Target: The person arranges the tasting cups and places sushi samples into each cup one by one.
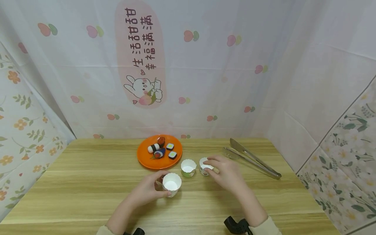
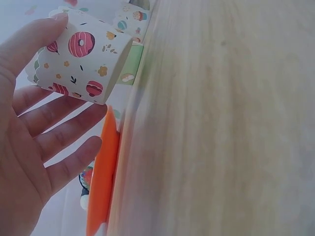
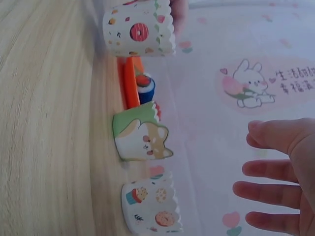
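Observation:
In the head view my left hand (image 1: 147,191) grips a white scalloped paper baking cup (image 1: 171,182), thumb on the near side and fingers behind. The left wrist view shows this cup (image 2: 78,56) printed with pink donuts and raised above the table. A green paper cup (image 1: 188,167) with a dog drawn on it (image 3: 142,135) stands to its right. Farther right stands another white paper cup (image 1: 203,167), printed with cupcakes and donuts (image 3: 150,204). Over that last cup is my right hand (image 1: 226,173), fingers fairly straight and apart from the cup in the right wrist view.
Behind the cups lies an orange plate (image 1: 143,159) with several toy sushi pieces, among them a white one with a black band (image 1: 153,148) and a small square roll (image 1: 172,155). Metal tongs (image 1: 258,161) rest at the right. A printed curtain (image 1: 205,81) hangs behind the wooden table (image 1: 88,176).

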{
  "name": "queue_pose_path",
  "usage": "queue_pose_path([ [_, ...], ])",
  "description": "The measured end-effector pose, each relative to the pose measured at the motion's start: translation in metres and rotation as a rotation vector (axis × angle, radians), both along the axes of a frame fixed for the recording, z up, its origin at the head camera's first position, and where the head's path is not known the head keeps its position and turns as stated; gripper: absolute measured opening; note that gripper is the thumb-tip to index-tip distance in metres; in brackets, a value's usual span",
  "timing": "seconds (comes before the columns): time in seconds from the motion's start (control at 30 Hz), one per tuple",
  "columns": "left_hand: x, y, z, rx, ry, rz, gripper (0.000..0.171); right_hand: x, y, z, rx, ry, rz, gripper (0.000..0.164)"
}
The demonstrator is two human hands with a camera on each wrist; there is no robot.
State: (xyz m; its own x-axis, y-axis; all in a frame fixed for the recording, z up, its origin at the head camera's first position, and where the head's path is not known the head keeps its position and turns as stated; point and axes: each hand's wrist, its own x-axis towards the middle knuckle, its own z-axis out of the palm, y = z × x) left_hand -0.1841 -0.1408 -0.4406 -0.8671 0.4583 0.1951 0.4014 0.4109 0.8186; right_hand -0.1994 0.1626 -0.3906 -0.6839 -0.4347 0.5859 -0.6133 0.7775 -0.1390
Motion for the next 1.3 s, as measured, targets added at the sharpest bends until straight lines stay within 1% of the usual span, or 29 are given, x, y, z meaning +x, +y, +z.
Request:
queue_pose_path([
  [0.1, 0.000, 0.000, 0.000, -0.006, 0.009, -0.003, 0.059, 0.002, -0.004, 0.002, 0.004, 0.018, 0.059, 0.022],
  [0.2, 0.000, 0.001, 0.000, -0.010, 0.015, -0.005, 0.059, 0.005, -0.008, 0.003, 0.011, 0.017, 0.117, 0.022],
  [0.4, 0.001, 0.001, 0.003, -0.020, 0.025, -0.005, 0.058, 0.008, -0.015, 0.002, 0.021, 0.019, 0.188, 0.022],
  [0.7, 0.001, 0.003, 0.003, -0.038, 0.036, -0.005, 0.059, 0.014, -0.025, -0.001, 0.025, -0.026, 0.248, 0.022],
  [0.93, 0.002, 0.003, 0.004, -0.031, 0.018, -0.008, 0.059, 0.015, -0.032, -0.004, 0.063, -0.022, 0.319, 0.023],
  [1.0, 0.002, 0.004, 0.004, -0.029, 0.015, -0.006, 0.058, 0.016, -0.034, -0.006, 0.067, -0.046, 0.334, 0.023],
  [1.17, 0.002, 0.005, 0.005, -0.013, 0.009, -0.020, 0.057, 0.019, -0.039, -0.009, 0.088, -0.079, 0.352, 0.025],
  [1.3, 0.003, 0.006, 0.005, -0.008, 0.014, -0.028, 0.056, 0.020, -0.043, -0.013, 0.117, -0.057, 0.352, 0.024],
])
